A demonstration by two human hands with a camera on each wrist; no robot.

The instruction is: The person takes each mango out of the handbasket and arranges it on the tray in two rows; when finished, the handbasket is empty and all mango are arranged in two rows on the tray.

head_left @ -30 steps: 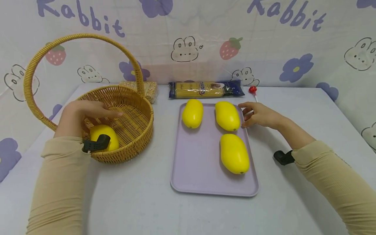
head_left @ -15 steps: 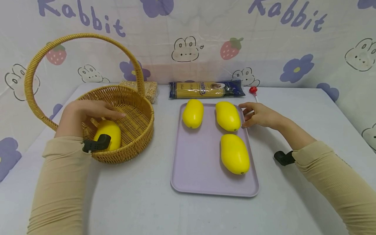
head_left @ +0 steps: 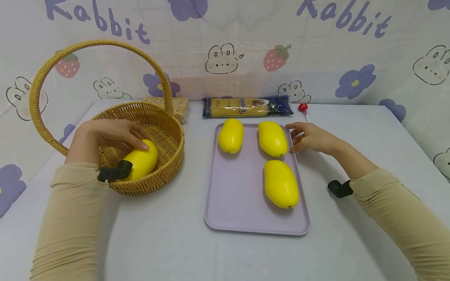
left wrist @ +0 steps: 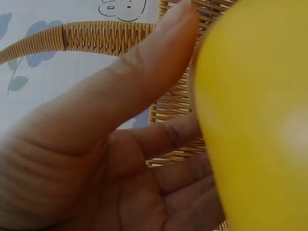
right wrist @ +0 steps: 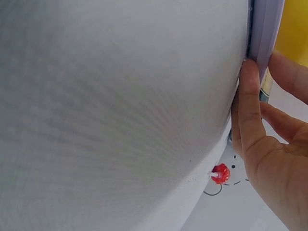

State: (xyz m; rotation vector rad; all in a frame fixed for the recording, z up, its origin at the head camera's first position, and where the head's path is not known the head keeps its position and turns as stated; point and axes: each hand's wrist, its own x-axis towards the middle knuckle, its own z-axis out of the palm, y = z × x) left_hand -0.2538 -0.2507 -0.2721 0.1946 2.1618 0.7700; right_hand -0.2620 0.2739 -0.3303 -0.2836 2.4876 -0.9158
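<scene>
Inside the wicker basket (head_left: 168, 164), my left hand (head_left: 114, 134) holds a yellow mango (head_left: 142, 160), its thumb lying on the fruit's side. The left wrist view shows the thumb and fingers of the left hand (left wrist: 120, 130) against the large yellow mango (left wrist: 260, 115); the fingers' ends are hidden behind it. At the lilac tray (head_left: 235, 195), my right hand (head_left: 313, 137) pinches the right rim near the back corner. Three more mangoes lie on that tray: one back left (head_left: 231, 136), one back right (head_left: 272, 138), one front right (head_left: 281, 183).
A tall arched handle (head_left: 102, 42) rises over the basket. Behind the tray lies a pack of spaghetti (head_left: 242, 107), and a red lollipop (head_left: 303, 108) is to its right. A clear bag of pale grains (head_left: 181, 108) sits behind the basket. A printed curtain (head_left: 246, 31) closes off the back.
In the basket, the mango has shifted right and tilted, and the left thumb has come down onto it. The right hand and the tray have stayed put.
</scene>
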